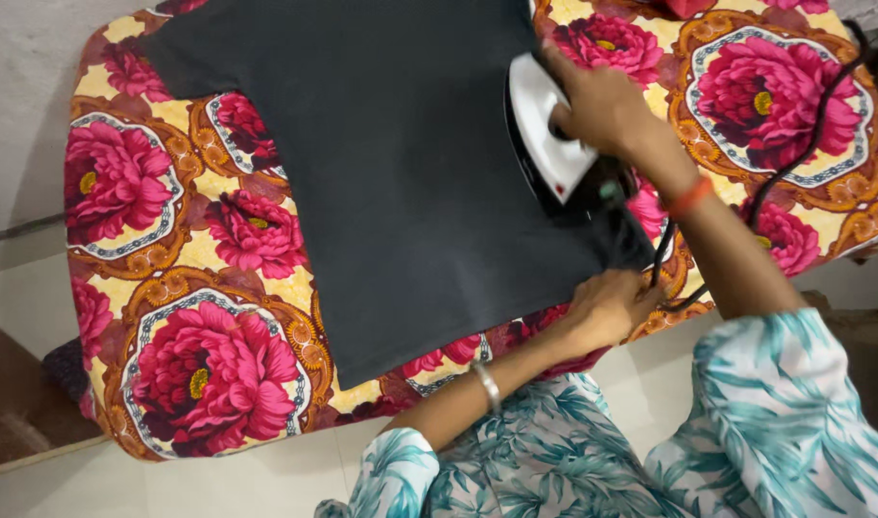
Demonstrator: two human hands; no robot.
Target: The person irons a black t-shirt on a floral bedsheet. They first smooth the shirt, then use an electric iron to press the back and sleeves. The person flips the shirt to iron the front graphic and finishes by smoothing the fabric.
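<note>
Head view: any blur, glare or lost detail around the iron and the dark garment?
Head view: lighting soft and even, no hard shadows. The white iron is bright but not blown out. The right hand gripping it is slightly soft, possibly motion blur. The dark garment reads nearly flat, its folds barely visible. The left hand at its hem and the floral cover are sharp.

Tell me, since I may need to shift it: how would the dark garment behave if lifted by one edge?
The dark garment lies flat and thin on the floral cover, so it would probably sag limply. It looks light. The left hand pins its hem while the right hand holds the iron, suggesting it slides easily.
</note>
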